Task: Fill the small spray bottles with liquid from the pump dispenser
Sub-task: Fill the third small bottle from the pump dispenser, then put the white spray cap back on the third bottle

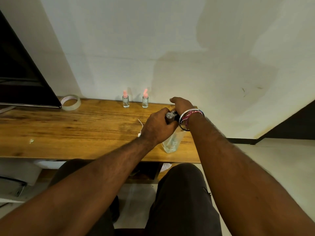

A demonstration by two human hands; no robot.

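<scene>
dispenser (172, 142) top hidden under hands

One head-worn view looks forward and down, close over a wooden table (68, 130) against a wall (153, 48).

The scene is lit softly and rather dimly, with a warm cast on the table (68, 126) and a cooler grey-green tone on the wall (170, 40). Faint shadows are thrown on the wall behind the two bottles (125, 99), and a broad soft shadow is seen at the upper right. Slight glare is caught on the bangle (191, 111). Strong wide-angle distortion is shown at the edges, where the forearms are stretched. Far detail is rendered soft and slightly smeared.
</scene>
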